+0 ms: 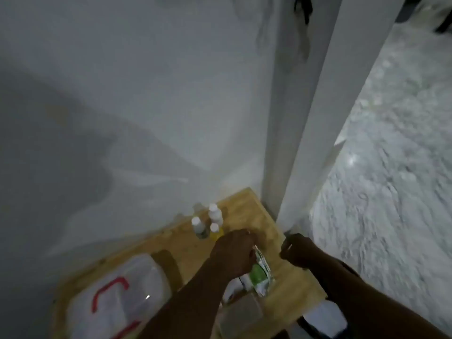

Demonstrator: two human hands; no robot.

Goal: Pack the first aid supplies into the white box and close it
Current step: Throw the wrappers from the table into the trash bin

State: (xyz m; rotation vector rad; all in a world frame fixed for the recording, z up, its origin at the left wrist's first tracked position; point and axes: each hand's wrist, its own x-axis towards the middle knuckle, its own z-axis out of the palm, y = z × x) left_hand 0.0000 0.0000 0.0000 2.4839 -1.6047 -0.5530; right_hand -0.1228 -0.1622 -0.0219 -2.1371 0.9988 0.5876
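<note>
Left hand point(234, 253) gripping a green-and-white packet point(259, 275) over the wooden table point(244, 204), three small bottles point(215, 215) just beyond, right hand point(296, 250) curled alongside, blurred

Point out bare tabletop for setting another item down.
Bare wood lies in the far right corner, between the bottles and the door frame, and between the white box and left hand. Crowded: around the green packet.

The single view comes from a wide-angle camera worn on the person's head, facing forward and steeply down. The wooden table point(244, 204) lies close below the lens in the lower middle of the frame, and both forearms enter from the bottom edge. The left hand point(234, 253) and the green and white packet point(259, 275) it grips show only blurred. A white wall point(122, 94) fills the upper left, and speckled floor point(391, 167) fills the right.
</note>
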